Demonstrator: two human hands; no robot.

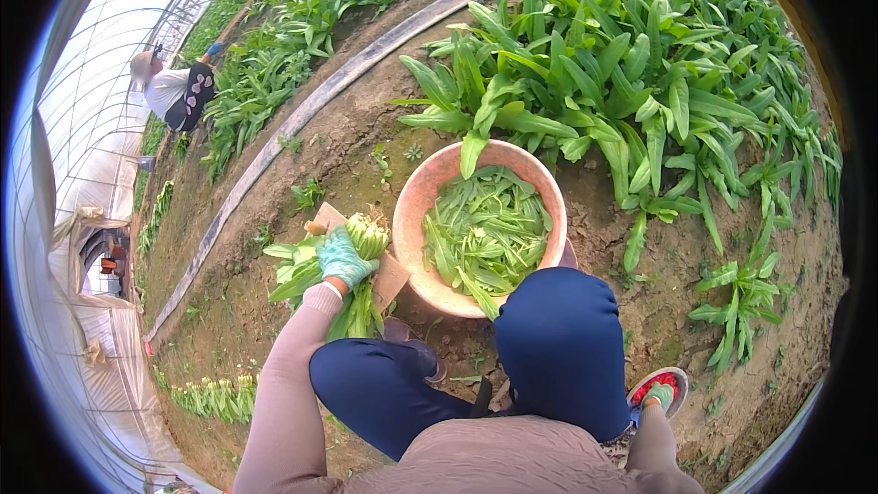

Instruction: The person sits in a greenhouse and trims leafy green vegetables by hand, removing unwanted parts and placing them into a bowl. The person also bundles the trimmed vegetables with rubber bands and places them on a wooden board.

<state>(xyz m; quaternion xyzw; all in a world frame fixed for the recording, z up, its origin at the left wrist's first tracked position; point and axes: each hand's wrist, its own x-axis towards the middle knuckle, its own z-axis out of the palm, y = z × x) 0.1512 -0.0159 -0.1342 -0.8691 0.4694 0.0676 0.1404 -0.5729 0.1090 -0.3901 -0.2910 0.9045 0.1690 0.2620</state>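
My left hand [345, 259], in a green and white glove, presses on a bundle of leafy green stalks [367, 236] with pale cut ends. The bundle lies across a piece of brown cardboard [389, 281], left of a wide pinkish plastic basin [409, 216]. Loose green leaves [485, 226] lie inside the basin. Down at the lower right, my right hand [660, 396], gloved too, reaches into a small bowl [680, 384] of red items [645, 391]; its fingers are partly hidden, and whether they grip anything cannot be told.
Growing leafy plants [617, 75] stand beyond the basin. A long grey flat hose [329, 86] curves across the soil. Another person [175, 89] crouches by a plant row at upper left. Several bundles [219, 398] lie at lower left. Plastic greenhouse sheeting [103, 343] borders the left.
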